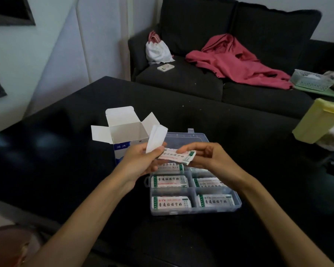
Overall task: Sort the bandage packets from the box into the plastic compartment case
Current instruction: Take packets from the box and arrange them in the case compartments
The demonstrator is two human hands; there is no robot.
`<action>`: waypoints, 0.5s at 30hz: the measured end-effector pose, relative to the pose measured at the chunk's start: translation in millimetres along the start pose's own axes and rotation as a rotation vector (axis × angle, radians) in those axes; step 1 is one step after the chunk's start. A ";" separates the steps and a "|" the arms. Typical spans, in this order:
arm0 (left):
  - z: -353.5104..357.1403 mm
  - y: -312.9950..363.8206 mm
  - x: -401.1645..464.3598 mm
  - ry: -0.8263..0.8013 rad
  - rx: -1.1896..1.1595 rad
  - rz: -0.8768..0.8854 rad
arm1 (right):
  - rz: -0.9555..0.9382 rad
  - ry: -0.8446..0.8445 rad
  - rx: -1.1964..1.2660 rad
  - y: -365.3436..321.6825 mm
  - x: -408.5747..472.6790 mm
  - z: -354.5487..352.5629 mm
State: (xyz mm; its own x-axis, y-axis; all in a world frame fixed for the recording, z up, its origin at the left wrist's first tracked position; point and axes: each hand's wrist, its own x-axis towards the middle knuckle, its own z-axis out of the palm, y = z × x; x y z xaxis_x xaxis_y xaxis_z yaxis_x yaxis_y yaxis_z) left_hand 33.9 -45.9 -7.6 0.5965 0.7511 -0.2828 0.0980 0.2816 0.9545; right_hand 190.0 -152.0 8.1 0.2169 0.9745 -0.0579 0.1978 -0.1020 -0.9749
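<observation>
A clear plastic compartment case (237, 206) lies open on the black table, with white bandage packets (171, 202) lying in several of its compartments. Behind it to the left stands the white and blue box (123, 132), its flaps open and its inside looking empty. My left hand (141, 160) and my right hand (202, 156) are above the far part of the case. Together they hold a small stack of bandage packets (178, 156) between their fingertips. A folded white paper slip (155, 139) sticks up from my left hand.
A dark sofa (181, 79) stands behind the table with a red garment (237, 62), a white bag (157, 50) and a phone (165, 67) on it. A yellow container (316, 122) sits at the table's right edge, with a white basket (310, 80) beyond it.
</observation>
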 end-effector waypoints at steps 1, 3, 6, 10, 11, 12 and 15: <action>0.4 -0.9 1.3 0.033 0.013 0.031 | 0.020 -0.011 0.018 0.8 0.4 0.6; 1.4 -3.0 2.9 0.088 0.048 0.098 | 0.051 -0.023 0.096 1.0 2.0 2.7; 2.0 -6.9 4.2 0.153 0.173 0.232 | 0.056 0.038 0.101 -0.7 4.8 7.7; 1.6 -7.8 4.3 0.256 0.393 0.404 | 0.061 0.079 -0.013 4.6 11.1 13.6; 0.8 -8.2 4.3 0.266 0.432 0.434 | 0.058 0.068 -0.051 5.9 12.4 14.8; -1.5 -7.8 4.1 0.269 0.461 0.450 | 0.054 0.058 -0.095 7.4 15.4 15.2; -12.3 -5.2 6.3 0.298 0.480 0.433 | 0.031 0.086 -0.292 11.4 24.2 8.0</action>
State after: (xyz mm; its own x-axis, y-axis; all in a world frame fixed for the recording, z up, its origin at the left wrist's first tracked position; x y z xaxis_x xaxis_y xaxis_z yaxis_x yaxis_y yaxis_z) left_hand 27.3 -35.2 -15.5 0.4250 0.8865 0.1830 0.2820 -0.3218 0.9038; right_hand 189.8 -128.0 -6.2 0.3051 0.9507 -0.0561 0.4537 -0.1969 -0.8691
